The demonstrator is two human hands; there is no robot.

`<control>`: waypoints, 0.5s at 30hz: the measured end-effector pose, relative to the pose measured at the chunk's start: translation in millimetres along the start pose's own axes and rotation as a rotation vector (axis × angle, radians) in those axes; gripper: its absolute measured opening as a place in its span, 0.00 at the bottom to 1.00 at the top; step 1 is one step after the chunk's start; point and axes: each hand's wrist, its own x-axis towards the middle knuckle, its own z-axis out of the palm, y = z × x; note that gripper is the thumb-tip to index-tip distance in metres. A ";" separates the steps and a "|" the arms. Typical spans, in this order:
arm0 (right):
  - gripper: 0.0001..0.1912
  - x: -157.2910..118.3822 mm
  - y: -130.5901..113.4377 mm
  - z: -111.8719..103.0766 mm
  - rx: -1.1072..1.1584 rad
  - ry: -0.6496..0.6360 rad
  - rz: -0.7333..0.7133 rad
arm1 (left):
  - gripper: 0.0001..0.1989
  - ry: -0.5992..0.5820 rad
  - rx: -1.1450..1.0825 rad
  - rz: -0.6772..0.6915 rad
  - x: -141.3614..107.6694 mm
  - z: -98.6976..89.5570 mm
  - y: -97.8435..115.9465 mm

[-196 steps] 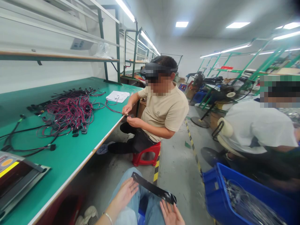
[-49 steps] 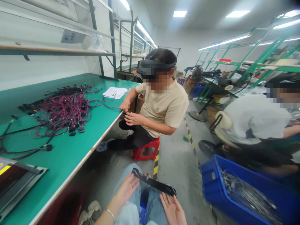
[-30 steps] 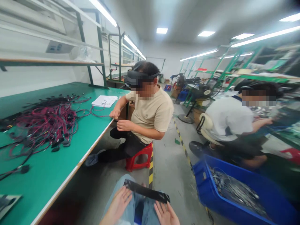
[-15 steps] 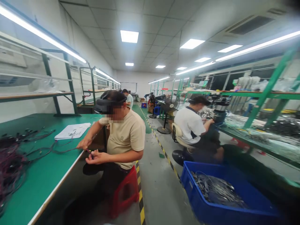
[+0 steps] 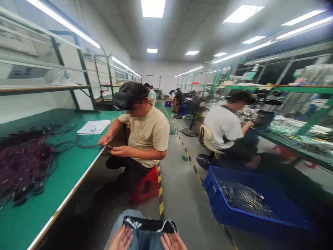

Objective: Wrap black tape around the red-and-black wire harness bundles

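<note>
My left hand (image 5: 121,239) is at the bottom of the head view, palm up with its fingers stretched out. To its right, my right hand (image 5: 172,241) is also palm up, fingers apart. A black strip with white strands on it (image 5: 149,224) lies across my knees in blue jeans (image 5: 147,239), just beyond both hands. Its ends are close to my fingertips; whether they touch is unclear. Neither hand is closed around anything.
A green workbench (image 5: 75,159) on the left holds a heap of dark cables (image 5: 26,163) and papers (image 5: 93,127). A co-worker on a red stool (image 5: 147,185) handles a cable. A blue bin (image 5: 215,198) with metallic pieces stands right, near another seated person.
The view has tilted down and turned slightly left. Both my hands, my knees and the black strip have come into view at the bottom. The co-worker's hands still work on the cable.
</note>
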 end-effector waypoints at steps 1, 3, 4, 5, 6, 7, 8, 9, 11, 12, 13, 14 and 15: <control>0.12 0.9 2.0 -6.4 -0.017 -0.005 0.048 | 0.04 -0.056 -0.023 0.006 -1.5 -2.5 -0.9; 0.10 6.2 4.1 -17.7 -0.021 -0.025 0.152 | 0.03 -0.099 -0.052 0.019 -4.2 -2.5 -0.7; 0.10 10.2 4.7 -23.1 -0.002 -0.042 0.203 | 0.03 -0.097 -0.057 0.028 -5.5 -1.2 -0.4; 0.11 14.4 5.4 -28.4 0.025 -0.061 0.245 | 0.04 -0.091 -0.059 0.040 -6.8 0.6 -0.4; 0.13 18.6 6.1 -33.7 0.050 -0.084 0.278 | 0.04 -0.085 -0.060 0.050 -8.2 2.3 -0.6; 0.14 22.5 7.1 -38.8 0.066 -0.109 0.298 | 0.05 -0.081 -0.061 0.058 -9.6 3.7 -1.0; 0.14 25.9 8.2 -43.4 0.067 -0.132 0.302 | 0.05 -0.080 -0.063 0.065 -10.8 4.8 -1.4; 0.14 28.7 9.5 -47.2 0.054 -0.151 0.293 | 0.06 -0.081 -0.063 0.069 -11.9 5.4 -1.8; 0.15 32.3 11.9 -52.2 0.027 -0.171 0.278 | 0.07 -0.075 -0.061 0.078 -13.8 5.8 -2.0; 0.16 33.2 12.9 -53.4 0.022 -0.171 0.281 | 0.07 -0.074 -0.060 0.081 -14.6 5.8 -1.8; 0.16 33.7 13.6 -53.9 0.021 -0.166 0.284 | 0.08 -0.073 -0.060 0.086 -15.4 5.9 -1.6; 0.16 33.9 14.0 -54.1 0.020 -0.161 0.289 | 0.08 -0.076 -0.058 0.089 -16.0 6.0 -1.4; 0.16 33.9 14.0 -54.1 0.015 -0.158 0.291 | 0.08 -0.080 -0.057 0.091 -16.5 6.3 -1.3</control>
